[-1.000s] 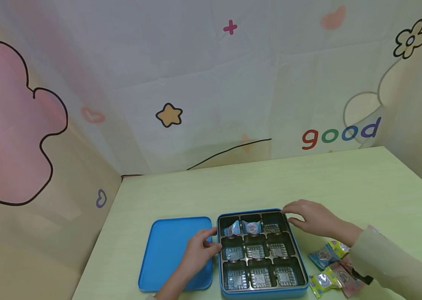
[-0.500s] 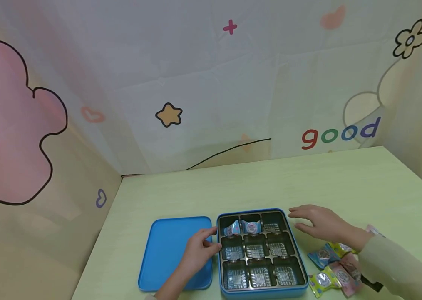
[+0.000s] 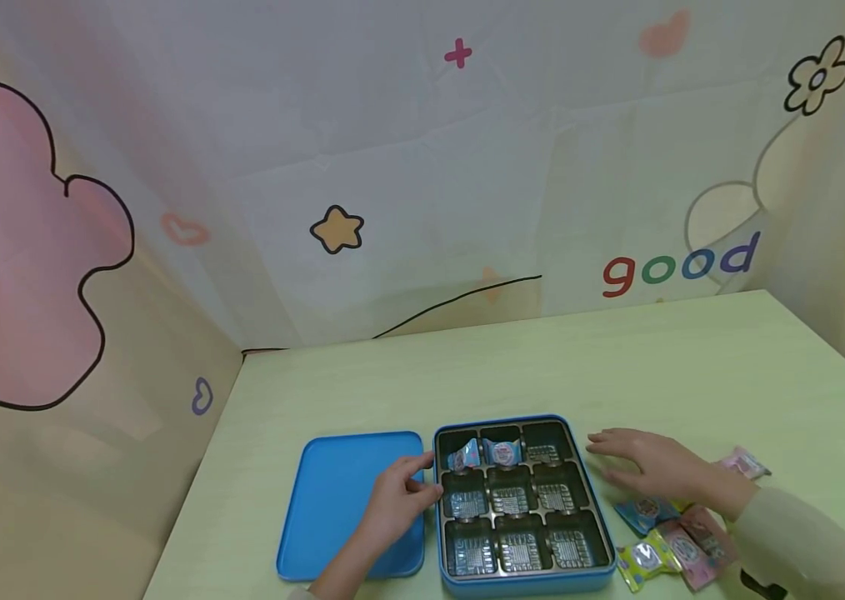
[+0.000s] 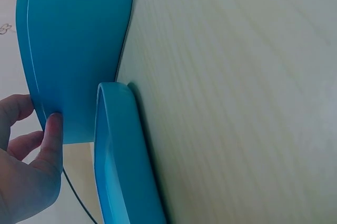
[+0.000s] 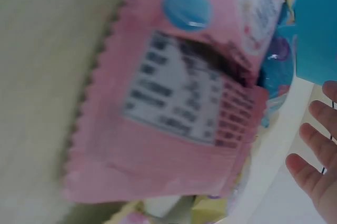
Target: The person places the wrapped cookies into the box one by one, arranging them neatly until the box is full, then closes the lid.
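Observation:
A blue tin [image 3: 527,587] holds a dark tray of nine-style square compartments; in the head view two blue-wrapped candies [image 3: 503,453] sit in its back row, at the left and the middle. My left hand [image 3: 392,504] touches the tin's left side with fingertips and thumb, the thumb against the blue wall [image 4: 79,76] in the left wrist view. To the right of the tin, my right hand [image 3: 655,462] hovers with its fingers extended and holds nothing. Under and beside that forearm lies a pile of wrapped candies, among them a yellow candy [image 3: 647,560] and a pink candy [image 5: 174,129].
A blue lid [image 3: 340,508] lies on the table left of the tin, partly behind my left forearm. One pink candy [image 3: 743,462] lies apart, beyond my right wrist. A printed cloth wall [image 3: 422,167] rises behind the pale table [image 3: 467,367].
My right hand has left the tin's back right corner and moved right and nearer, towards the candies. The left hand stays at the tin's left side.

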